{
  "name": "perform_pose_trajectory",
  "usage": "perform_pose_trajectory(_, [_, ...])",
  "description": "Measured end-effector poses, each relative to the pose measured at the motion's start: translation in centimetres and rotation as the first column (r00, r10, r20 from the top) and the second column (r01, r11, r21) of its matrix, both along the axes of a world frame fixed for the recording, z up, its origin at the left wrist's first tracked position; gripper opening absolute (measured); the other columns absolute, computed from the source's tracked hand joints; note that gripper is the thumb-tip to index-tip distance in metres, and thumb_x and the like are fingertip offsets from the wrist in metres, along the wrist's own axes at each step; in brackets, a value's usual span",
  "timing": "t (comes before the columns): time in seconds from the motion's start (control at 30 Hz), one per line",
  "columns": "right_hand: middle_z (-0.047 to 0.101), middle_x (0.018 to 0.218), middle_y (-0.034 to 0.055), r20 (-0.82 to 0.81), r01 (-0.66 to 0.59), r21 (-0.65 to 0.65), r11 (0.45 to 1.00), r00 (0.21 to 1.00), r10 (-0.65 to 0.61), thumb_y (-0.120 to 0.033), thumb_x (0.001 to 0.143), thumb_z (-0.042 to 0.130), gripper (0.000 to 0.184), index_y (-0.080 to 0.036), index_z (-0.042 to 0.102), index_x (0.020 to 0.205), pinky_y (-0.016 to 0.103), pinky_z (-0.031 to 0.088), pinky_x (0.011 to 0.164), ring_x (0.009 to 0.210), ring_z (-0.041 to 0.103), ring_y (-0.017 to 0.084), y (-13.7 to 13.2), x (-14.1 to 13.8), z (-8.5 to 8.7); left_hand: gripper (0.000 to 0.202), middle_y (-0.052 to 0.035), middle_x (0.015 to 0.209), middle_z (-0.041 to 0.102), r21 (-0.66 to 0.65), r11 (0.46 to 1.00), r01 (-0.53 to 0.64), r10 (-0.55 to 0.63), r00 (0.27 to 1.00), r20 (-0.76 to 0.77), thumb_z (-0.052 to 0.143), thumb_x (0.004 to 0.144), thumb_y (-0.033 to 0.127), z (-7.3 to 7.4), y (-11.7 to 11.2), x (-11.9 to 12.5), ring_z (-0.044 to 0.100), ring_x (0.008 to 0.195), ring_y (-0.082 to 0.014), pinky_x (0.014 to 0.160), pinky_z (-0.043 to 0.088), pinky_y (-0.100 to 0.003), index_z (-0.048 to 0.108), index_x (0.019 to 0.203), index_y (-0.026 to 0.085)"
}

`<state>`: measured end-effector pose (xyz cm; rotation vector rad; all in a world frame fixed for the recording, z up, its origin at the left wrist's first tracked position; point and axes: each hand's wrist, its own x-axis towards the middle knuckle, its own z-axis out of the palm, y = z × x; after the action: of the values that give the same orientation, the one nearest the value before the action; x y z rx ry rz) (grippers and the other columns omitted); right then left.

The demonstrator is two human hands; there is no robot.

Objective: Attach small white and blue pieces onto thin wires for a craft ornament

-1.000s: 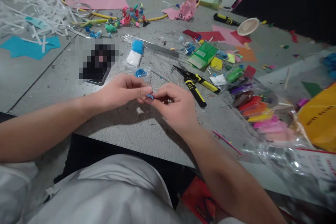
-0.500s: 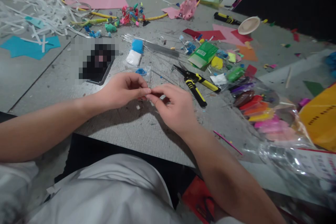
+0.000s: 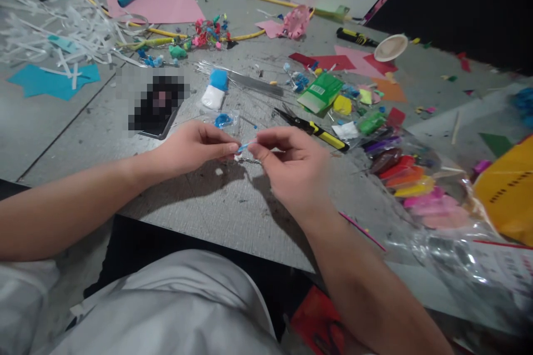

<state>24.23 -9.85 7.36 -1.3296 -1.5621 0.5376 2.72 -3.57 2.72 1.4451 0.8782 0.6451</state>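
Observation:
Between my two hands runs a short, thin strip of light blue clay (image 3: 245, 146). My left hand (image 3: 194, 147) pinches its left end between thumb and fingertips. At the other end, my right hand (image 3: 293, 163) has its thumb and forefinger closed on the strip. Just beyond the hands lies a clear wrapper with a blue lump of clay (image 3: 223, 120) in it. A packet of blue and white clay (image 3: 214, 90) is behind that. Black and yellow pliers (image 3: 320, 132) lie behind my right hand, which partly hides them.
A phone (image 3: 160, 108) lies at the left of the hands. Thin wires (image 3: 254, 83) spread behind the clay packet. Bags of coloured clay (image 3: 416, 177) and a clear plastic bottle (image 3: 453, 255) crowd the right. White paper strips (image 3: 54, 33) heap at the back left.
My right hand has moved right, away from the left hand, and the blue strip now shows between the fingertips. More of the pliers is covered by my right hand.

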Motion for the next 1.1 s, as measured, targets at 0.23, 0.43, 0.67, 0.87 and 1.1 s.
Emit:
perform_pose_trajectory(0.23, [0.063,0.082,-0.0008,0.034,-0.068,-0.025,0.997,0.997,0.068,-0.028,0.077,0.07,0.007,-0.022,0.067,0.076,0.019,0.049,0.047,0.071,0.063,0.011,-0.2,-0.6,-0.1,0.052,-0.0096,0.111,0.1,-0.046,0.998,0.043,-0.036,0.987,0.154,0.121,0.09,0.06,0.0,-0.3,-0.1,0.088,0.1,-0.0227,0.098,0.071,-0.037,0.104,0.119,0.02])
perform_pose_trajectory(0.43, [0.068,0.085,0.0003,0.146,-0.093,-0.038,0.995,0.985,0.097,-0.029,0.082,0.065,0.014,-0.022,0.064,0.094,0.021,0.05,0.052,0.074,0.065,0.013,-0.2,-0.4,-0.3,0.048,-0.0116,0.107,0.099,-0.011,1.0,0.008,-0.006,0.989,0.15,0.126,0.084,0.051,0.3,-0.4,-0.1,0.089,0.097,-0.0239,0.095,0.074,-0.038,0.101,0.107,0.018])
perform_pose_trajectory(0.67, [0.064,0.076,0.0006,0.287,0.09,0.094,0.991,0.951,-0.114,-0.031,0.089,0.055,0.015,-0.021,0.063,0.081,0.024,0.048,0.055,0.072,0.062,0.014,0.5,0.6,0.2,0.039,-0.0098,0.101,0.095,-0.048,0.997,0.054,-0.05,0.995,0.081,0.119,0.091,0.043,0.4,-0.1,-0.1,0.084,0.091,-0.0206,0.09,0.069,-0.034,0.099,0.111,0.015])
perform_pose_trajectory(0.87, [0.063,0.088,0.0017,0.175,0.024,0.062,0.998,0.984,-0.034,-0.031,0.086,0.061,0.013,-0.02,0.062,0.092,0.023,0.047,0.056,0.076,0.061,0.013,-0.1,-0.1,0.5,0.034,-0.0084,0.099,0.092,-0.001,1.0,-0.01,0.01,0.999,0.05,0.104,0.11,0.05,-0.3,0.1,0.1,0.077,0.09,-0.0177,0.087,0.063,-0.031,0.1,0.108,0.016])
perform_pose_trajectory(1.1, [0.062,0.086,0.0028,0.303,-0.094,0.152,0.984,0.952,0.044,-0.029,0.089,0.055,0.012,-0.022,0.065,0.088,0.027,0.047,0.054,0.075,0.061,0.015,-0.5,-0.7,-0.2,0.048,-0.0087,0.104,0.094,-0.056,0.998,0.037,-0.026,0.982,0.187,0.114,0.099,0.063,0.2,-0.4,0.4,0.079,0.092,-0.0178,0.093,0.067,-0.031,0.1,0.107,0.018])
